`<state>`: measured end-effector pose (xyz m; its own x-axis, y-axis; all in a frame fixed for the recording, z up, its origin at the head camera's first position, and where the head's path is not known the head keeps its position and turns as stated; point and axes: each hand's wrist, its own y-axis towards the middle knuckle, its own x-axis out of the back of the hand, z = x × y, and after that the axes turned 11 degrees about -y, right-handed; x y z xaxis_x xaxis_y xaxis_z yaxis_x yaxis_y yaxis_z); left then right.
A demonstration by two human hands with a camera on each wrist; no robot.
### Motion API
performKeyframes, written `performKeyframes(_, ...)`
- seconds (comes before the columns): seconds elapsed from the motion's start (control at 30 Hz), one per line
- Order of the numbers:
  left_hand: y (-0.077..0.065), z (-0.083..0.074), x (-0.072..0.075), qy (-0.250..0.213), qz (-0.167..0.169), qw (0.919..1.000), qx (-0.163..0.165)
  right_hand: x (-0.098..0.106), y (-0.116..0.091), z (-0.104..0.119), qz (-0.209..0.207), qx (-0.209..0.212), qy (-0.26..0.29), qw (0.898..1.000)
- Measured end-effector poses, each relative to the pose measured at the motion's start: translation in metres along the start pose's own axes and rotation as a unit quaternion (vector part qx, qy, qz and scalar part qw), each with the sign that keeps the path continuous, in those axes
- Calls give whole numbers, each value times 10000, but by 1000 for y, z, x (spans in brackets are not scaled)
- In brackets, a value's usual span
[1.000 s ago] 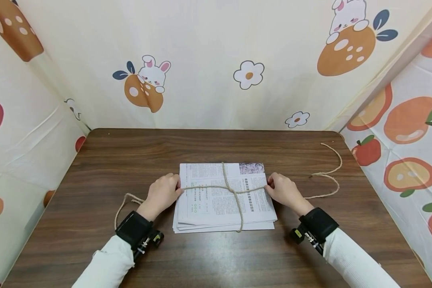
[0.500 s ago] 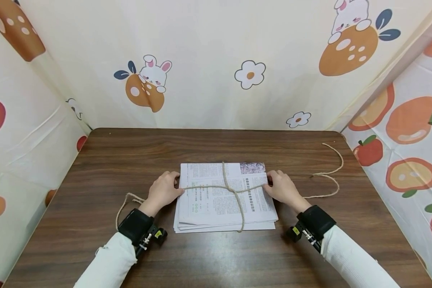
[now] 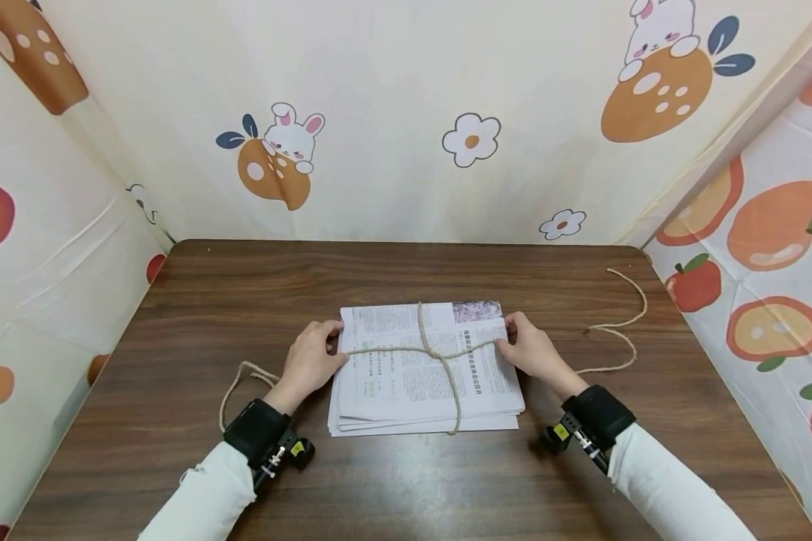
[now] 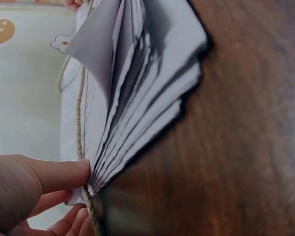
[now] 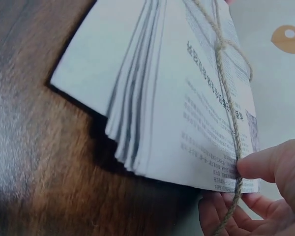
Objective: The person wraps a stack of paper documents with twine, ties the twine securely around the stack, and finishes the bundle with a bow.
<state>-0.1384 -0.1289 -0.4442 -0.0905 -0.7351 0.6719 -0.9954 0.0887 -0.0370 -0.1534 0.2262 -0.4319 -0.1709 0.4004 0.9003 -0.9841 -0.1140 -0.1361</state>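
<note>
A stack of folded newspapers (image 3: 392, 391) lies on the wooden table, with beige twine (image 3: 446, 376) crossing over its top. My left hand (image 3: 309, 359) grips the stack's left edge. In the left wrist view its thumb presses the twine against the paper, the other fingers curled beneath. At the opposite edge, my right hand (image 3: 531, 349) pinches stack and twine together. The right wrist view shows that thumb on top of the twine (image 5: 228, 105) and the fingers under the sheets (image 5: 167, 147). Fanned page edges (image 4: 137, 113) show in the left wrist view.
One loose twine tail (image 3: 622, 324) curves over the table (image 3: 406, 488) on the right. Another twine tail (image 3: 233, 383) loops beside my left wrist. Patterned cloth (image 3: 379, 113) stands behind the table and along both sides.
My right hand has gone from fingering the twine to gripping the stack's right edge, and that side has risen slightly. The left hand keeps its place with small finger shifts.
</note>
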Motion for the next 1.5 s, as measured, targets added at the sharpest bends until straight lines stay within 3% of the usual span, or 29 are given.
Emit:
performKeyframes(0.23, 0, 2, -3, -287, -232, 9993, -84, -2, 3, -3, 166, -270, 391, 9987)
performKeyframes(0.4, -2, 3, -5, -357, -314, 9988, -116, 0, 4, -7, 264, -145, 514, 9982)
performKeyframes(0.6, -1, 5, -5, -538, -261, 9982, -45, 2, 2, -11, 397, 119, 557, 9976)
performKeyframes(0.8, 0, 5, -2, -602, -145, 9980, 124, 3, -1, -11, 252, 378, 626, 9970)
performKeyframes(1.07, 1, -1, 10, -612, 177, 9979, 141, 13, -3, -10, -7, 703, 334, 9970)
performKeyframes(1.5, 9, -30, 39, -601, -115, 9925, -1057, 45, 1, -1, -608, 881, 117, 9942)
